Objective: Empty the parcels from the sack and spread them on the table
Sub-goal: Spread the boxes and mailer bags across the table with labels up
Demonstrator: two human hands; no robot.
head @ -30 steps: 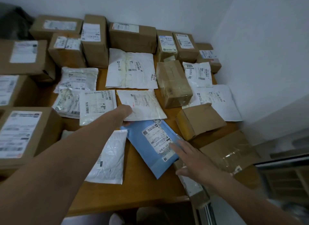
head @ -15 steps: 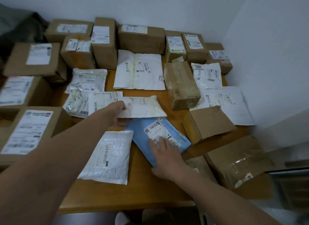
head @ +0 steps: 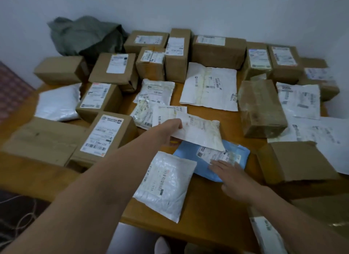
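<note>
While the left hand [head: 171, 131] grips it, the white mailer [head: 202, 134] looks yellowed

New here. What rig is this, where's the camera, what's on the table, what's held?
No machine here: a person's two bare hands. One view only, from a wide-angle camera worn on the head, looking forward and down. The wooden table carries many brown cardboard boxes and flat mailers. At the back left lies a grey-green sack. The left hand grips a cream-white mailer by its edge; it overlaps a blue mailer. The right hand rests flat on the blue mailer, fingers straight, holding nothing.
</note>
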